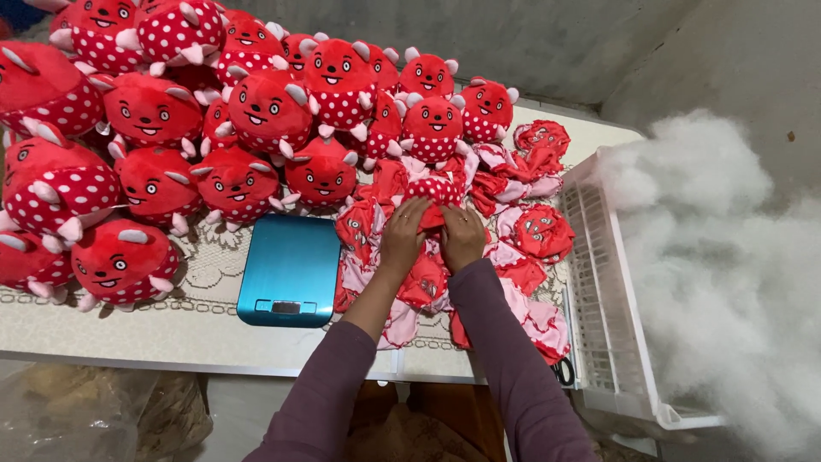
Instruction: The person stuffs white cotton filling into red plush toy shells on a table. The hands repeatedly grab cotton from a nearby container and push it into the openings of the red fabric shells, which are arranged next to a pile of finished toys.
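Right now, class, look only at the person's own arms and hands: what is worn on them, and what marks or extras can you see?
Both arms wear long, plain mauve-purple sleeves, the left sleeve pushed up the forearm, the right sleeve reaching the wrist. The left hand and right hand are bare: no gloves, and no rings, watch or bracelets show. The fabric has no visible pattern or print.

Stuffed toys (256, 115) showing soft red plush, matt | unstuffed toy skins (522, 231) lying as limp red and pink cloth | scale (288, 269) gleaming glossy smooth blue | crate (603, 299) looking white plastic | stuffing (718, 282) appearing fluffy white fibre | desk (171, 329) wearing lace-patterned cloth.
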